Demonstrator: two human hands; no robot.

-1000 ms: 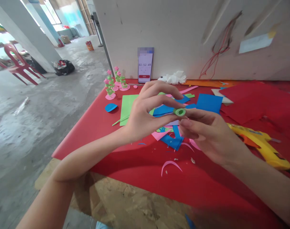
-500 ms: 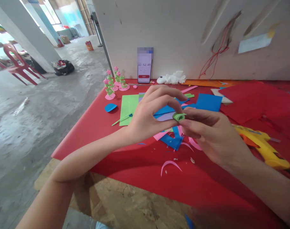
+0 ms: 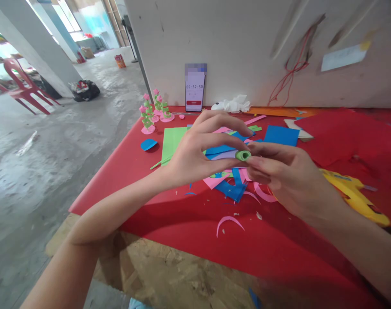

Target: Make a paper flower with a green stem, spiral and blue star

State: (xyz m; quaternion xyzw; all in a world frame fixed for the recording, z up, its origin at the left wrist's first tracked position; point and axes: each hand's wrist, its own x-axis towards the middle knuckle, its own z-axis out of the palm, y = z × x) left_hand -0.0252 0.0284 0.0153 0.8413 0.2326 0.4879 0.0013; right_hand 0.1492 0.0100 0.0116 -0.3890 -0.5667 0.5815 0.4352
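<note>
A small roll of green paper [image 3: 243, 155] sits between the fingertips of both my hands, above the red table cover [image 3: 169, 214]. My left hand [image 3: 198, 148] pinches the roll from the left with thumb and fingers. My right hand [image 3: 285, 178] pinches it from the right, its fingers curled. Beneath the hands lie blue, pink and green paper scraps [image 3: 230, 186]. A green sheet [image 3: 172, 143] lies just left of my left hand.
A yellow glue gun [image 3: 356, 195] lies to the right. Finished pink-and-green paper flowers [image 3: 152, 112] stand at the back left. A phone showing a timer [image 3: 195, 88] leans on the white wall, with crumpled tissue [image 3: 235, 104] beside it. Red sheets [image 3: 340, 135] lie back right.
Both hands stay together on the green roll; the fingers shift slightly, turning the roll so its open end faces me. The phone timer advances one second.
</note>
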